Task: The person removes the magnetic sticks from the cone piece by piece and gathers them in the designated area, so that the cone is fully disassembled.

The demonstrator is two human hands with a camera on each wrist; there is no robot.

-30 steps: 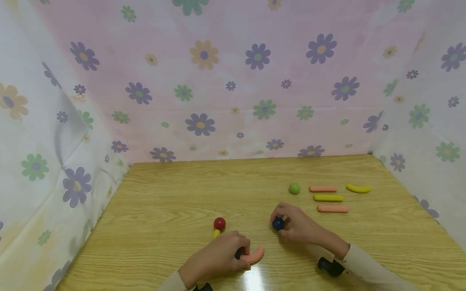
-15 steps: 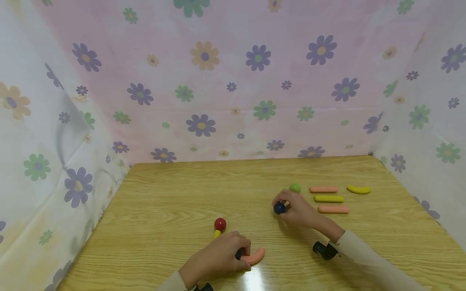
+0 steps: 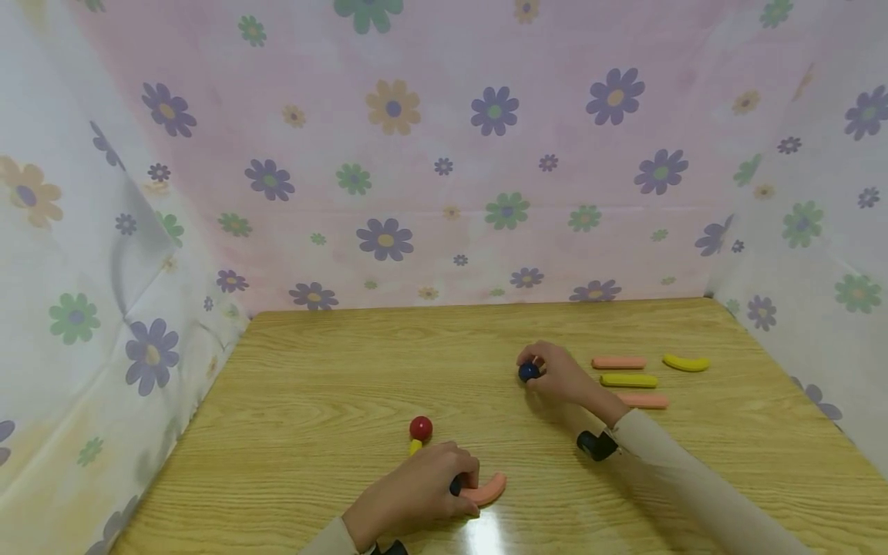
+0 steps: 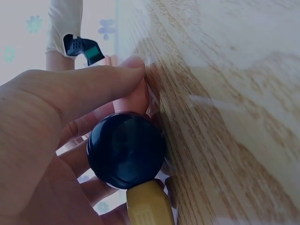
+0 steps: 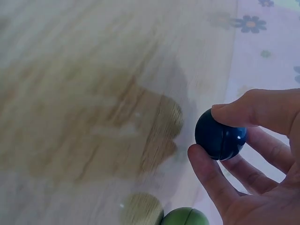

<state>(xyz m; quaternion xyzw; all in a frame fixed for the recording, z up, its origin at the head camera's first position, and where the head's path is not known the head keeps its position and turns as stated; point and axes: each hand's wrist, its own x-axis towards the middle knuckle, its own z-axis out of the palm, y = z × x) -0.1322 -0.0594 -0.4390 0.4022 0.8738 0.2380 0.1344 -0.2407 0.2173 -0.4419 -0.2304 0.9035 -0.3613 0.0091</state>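
A yellow-brown wood-grain tabletop (image 3: 333, 362) was backed by pink flower-printed cloth (image 3: 423, 185) and flanked on both sides by white flower-printed cloth (image 3: 83, 262).

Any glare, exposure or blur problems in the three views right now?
Head: white glare on the table just below the curved coral piece; left wrist: floral cloth washed out, dark ball showing little detail; right wrist: wood grain soft, blue ball crisper with a small highlight, dark patch alongside, shadow or reflection unclear.
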